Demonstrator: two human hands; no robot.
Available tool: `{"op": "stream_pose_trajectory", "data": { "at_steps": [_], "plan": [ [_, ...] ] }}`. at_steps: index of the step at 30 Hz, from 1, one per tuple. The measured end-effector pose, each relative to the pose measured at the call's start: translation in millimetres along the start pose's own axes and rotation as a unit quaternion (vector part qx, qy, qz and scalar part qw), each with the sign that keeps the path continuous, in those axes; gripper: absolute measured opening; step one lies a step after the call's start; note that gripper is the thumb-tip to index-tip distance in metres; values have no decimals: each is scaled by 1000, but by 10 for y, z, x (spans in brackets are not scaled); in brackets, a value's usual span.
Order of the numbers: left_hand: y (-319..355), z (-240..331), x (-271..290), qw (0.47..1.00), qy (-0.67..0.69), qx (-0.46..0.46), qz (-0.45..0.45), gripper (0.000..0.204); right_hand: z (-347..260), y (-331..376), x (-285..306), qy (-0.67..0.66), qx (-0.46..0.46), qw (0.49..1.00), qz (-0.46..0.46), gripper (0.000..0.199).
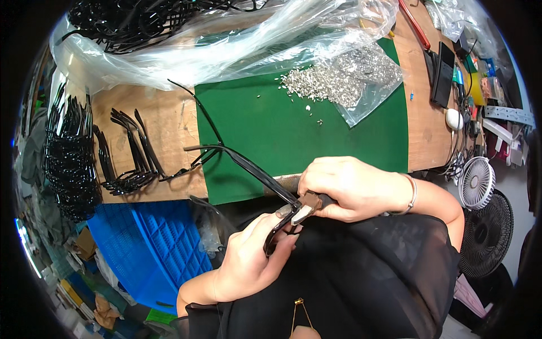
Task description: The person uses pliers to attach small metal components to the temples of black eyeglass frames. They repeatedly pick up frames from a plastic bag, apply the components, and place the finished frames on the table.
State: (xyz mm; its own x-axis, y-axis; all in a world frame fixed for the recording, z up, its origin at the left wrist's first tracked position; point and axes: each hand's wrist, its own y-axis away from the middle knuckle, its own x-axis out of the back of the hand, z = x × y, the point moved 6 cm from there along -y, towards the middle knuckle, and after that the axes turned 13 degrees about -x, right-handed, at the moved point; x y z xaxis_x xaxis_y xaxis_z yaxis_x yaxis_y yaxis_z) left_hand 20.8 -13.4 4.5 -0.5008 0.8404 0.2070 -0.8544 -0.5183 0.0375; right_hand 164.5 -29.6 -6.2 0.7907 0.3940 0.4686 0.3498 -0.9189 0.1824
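Head view, left fingers clamped on glossy black frame, right fingers clamped on blocky brownish tool

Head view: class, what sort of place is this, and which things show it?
Probably a small workshop for assembling glasses: stacked black frames at the left, a heap of small silvery pieces on a green mat, and a black glasses frame in the left hand.

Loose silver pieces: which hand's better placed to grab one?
Probably the right hand: it's nearer the loose silver pieces, though gripping a metal-headed tool; the left hand holds a black eyeglass frame farther back.
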Motion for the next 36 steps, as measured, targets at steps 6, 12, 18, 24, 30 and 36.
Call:
{"op": "stream_pose_trajectory", "data": {
  "at_steps": [6,12,18,24,30,36],
  "plan": [
    [-144,-39,29,992,-81,-86,-40,25,73,21,-12,143,11,985,96,23],
    [-74,-123,89,993,-73,-66,-70,27,108,-10,-102,45,-35,998,14,22],
    [-17,-374,320,997,-79,-13,-19,27,269,-37,-84,73,-103,992,30,22],
    [-407,-318,872,829,-534,-166,14,37,342,-119,-12,-3,-134,990,37,22],
    [-545,-868,1129,810,-575,-115,9,30,416,-85,126,-61,-165,981,77,21],
    [-935,-382,1240,881,-427,-202,33,45,515,163,187,-29,-197,972,123,22]
  ]
}}
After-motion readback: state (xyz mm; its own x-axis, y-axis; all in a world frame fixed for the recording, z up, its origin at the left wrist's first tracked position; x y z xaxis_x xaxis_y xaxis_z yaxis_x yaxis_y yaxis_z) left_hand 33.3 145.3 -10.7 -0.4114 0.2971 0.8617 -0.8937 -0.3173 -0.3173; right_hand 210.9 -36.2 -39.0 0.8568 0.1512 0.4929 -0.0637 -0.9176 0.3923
